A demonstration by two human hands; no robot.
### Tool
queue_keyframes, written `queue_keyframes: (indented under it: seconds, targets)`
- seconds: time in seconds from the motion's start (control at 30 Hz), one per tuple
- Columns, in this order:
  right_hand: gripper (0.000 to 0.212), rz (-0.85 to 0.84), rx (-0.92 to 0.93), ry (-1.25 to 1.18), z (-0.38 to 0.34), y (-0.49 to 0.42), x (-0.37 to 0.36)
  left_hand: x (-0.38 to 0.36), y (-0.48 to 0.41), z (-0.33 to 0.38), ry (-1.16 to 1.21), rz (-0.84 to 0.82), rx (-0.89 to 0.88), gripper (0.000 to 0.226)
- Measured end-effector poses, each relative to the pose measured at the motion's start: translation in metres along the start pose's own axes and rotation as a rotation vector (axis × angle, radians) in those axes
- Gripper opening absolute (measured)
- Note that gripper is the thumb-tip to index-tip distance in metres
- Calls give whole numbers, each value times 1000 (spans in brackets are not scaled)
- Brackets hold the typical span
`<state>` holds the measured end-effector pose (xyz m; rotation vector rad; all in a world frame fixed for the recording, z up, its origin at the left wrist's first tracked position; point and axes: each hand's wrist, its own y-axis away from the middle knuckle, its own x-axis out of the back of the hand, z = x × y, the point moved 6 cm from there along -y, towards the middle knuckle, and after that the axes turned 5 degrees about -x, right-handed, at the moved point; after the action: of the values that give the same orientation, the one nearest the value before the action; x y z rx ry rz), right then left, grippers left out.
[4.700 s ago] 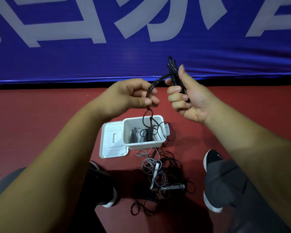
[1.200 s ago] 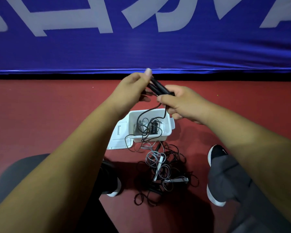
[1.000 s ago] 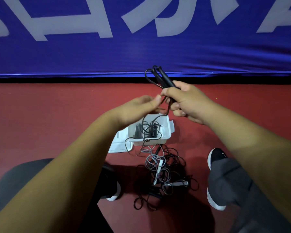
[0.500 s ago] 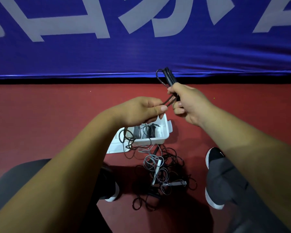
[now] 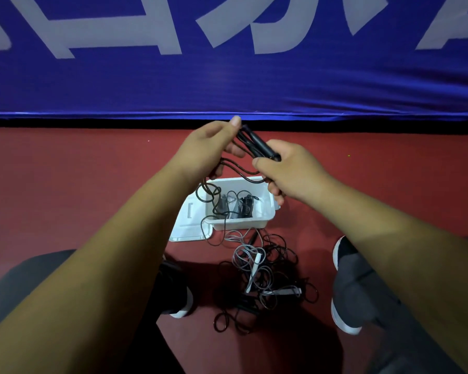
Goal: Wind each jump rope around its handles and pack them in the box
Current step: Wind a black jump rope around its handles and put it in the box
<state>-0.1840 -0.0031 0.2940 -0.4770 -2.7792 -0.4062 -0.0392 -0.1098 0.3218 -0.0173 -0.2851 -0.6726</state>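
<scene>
The right hand (image 5: 289,171) is gripping the near end of a pair of black handles (image 5: 262,145). Its fingers are curling round them and holding them in the air above the box (image 5: 241,225), with their far end pointing up and to the left. The left hand (image 5: 208,147) is grasping the black rope (image 5: 239,170) just beside that far end, with its fingers curling round the strands and its forefinger sticking up past them. From the hands the rope is hanging in slack loops. It is passing over the box's left rim and trailing across the lid (image 5: 188,225), which is lying open on the floor (image 5: 65,184) and touching the box's left side. Inside the white box, a wound black bundle (image 5: 246,207) and a grey one (image 5: 223,203) are lying side by side. Just in front of the box, a tangle (image 5: 270,268) of black and grey ropes is lying on the red floor, with a white handle (image 5: 256,265) sticking out of it. The person's shoes (image 5: 343,265) are resting on either side of the tangle. A blue banner (image 5: 227,76) with white lettering is running along the far edge of the floor.
</scene>
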Motion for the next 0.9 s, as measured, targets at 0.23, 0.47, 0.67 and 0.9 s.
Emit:
queue_keyframes:
  seconds: [0.23, 0.47, 0.67, 0.9]
  targets:
    - [21, -145, -51, -47, 4, 2, -11, 0, -10, -15, -51, -8, 15, 21]
    - [18, -240, -89, -88, 9, 5, -16, 0, -6, -6, -85, -123, -86, 28]
    - [11, -268, -125, -84, 13, 5, -15, -3, -6, -3, -100, -111, -98, 18]
    - [5, -305, -255, -223, 16, -1, -9, -6, -8, 4, -162, -28, -157, 14]
